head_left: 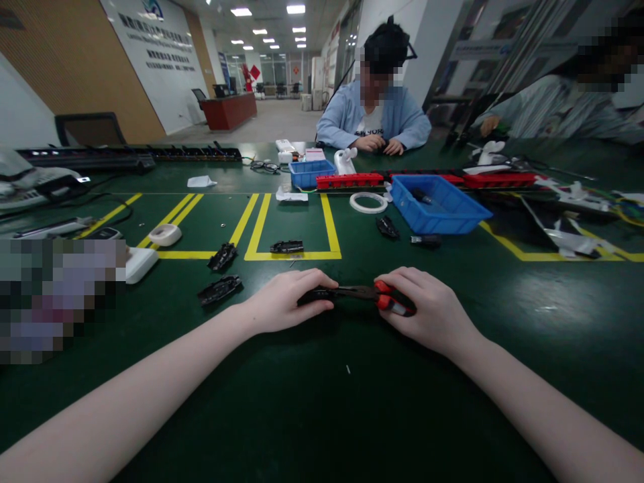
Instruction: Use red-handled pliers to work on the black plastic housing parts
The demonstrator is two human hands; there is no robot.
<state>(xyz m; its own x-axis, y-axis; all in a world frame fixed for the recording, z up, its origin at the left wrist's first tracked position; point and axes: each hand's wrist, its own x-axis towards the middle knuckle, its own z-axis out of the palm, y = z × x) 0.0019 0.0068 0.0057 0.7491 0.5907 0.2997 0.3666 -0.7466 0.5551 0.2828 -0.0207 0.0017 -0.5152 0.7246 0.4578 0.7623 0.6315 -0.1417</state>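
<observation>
My right hand (427, 305) is closed around the red and black handles of a pair of pliers (357, 292). The jaws point left and meet a small black plastic part (322, 294) at its right end. Pinched between thumb and fingers, that part is held by my left hand (286, 300), which hides much of it. Whether the jaws grip the part or only touch it, I cannot tell. Similar black plastic parts (221, 290) lie left of my left hand, and another black part (287, 247) sits beyond it inside a yellow-taped rectangle.
A blue bin (437, 206) stands ahead on the right, beside a white tape roll (369, 202). Red strips (349, 181) run behind it. Another tape roll (165, 234) and a white box (138, 265) lie at left. Across the green table (302, 402) sits a person (375, 107).
</observation>
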